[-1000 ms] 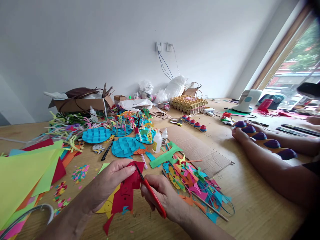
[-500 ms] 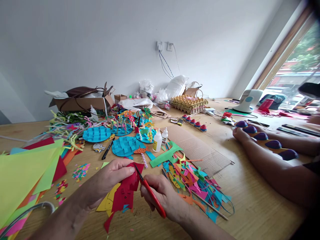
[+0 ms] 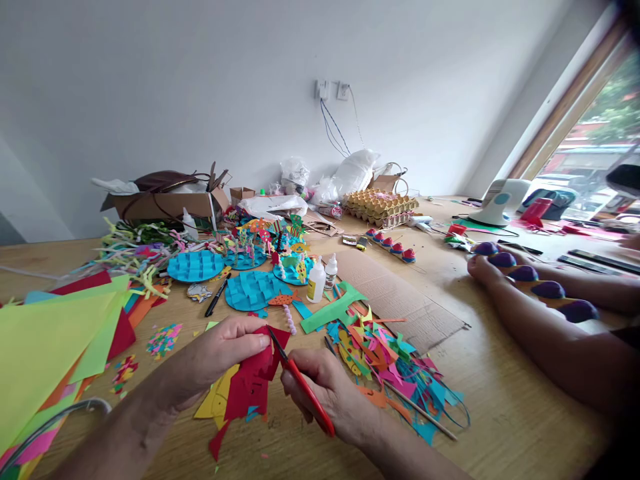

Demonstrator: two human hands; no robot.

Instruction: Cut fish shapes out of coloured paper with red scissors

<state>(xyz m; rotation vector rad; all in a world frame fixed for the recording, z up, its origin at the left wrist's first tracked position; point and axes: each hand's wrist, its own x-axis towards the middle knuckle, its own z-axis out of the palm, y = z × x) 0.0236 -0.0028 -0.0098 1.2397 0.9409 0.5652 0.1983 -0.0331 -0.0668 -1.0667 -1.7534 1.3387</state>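
My left hand (image 3: 225, 350) pinches a piece of red paper (image 3: 281, 337) between thumb and fingers. In my right hand (image 3: 325, 387) is a pair of scissors (image 3: 311, 393) with red handles, its dark blades at the edge of that paper. Below, on the table, lies more red paper (image 3: 246, 393) with small dark marks, overlapping a yellow piece (image 3: 216, 403). Just beyond my hands are a blue woven paper disc (image 3: 257, 292), an orange spotted paper fish (image 3: 283, 300) and a black marker (image 3: 218, 297).
Colourful paper scraps (image 3: 395, 363) and a wooden stick (image 3: 420, 410) lie right of my hands. Two glue bottles (image 3: 316, 283) stand by a cardboard sheet (image 3: 400, 300). Coloured sheets (image 3: 55, 340) fill the left. At right, another person's arms (image 3: 540, 353) hold a purple-painted egg-carton strip (image 3: 547, 289).
The view has shifted very slightly. My hands, the scissors and the red paper stay in almost the same position.
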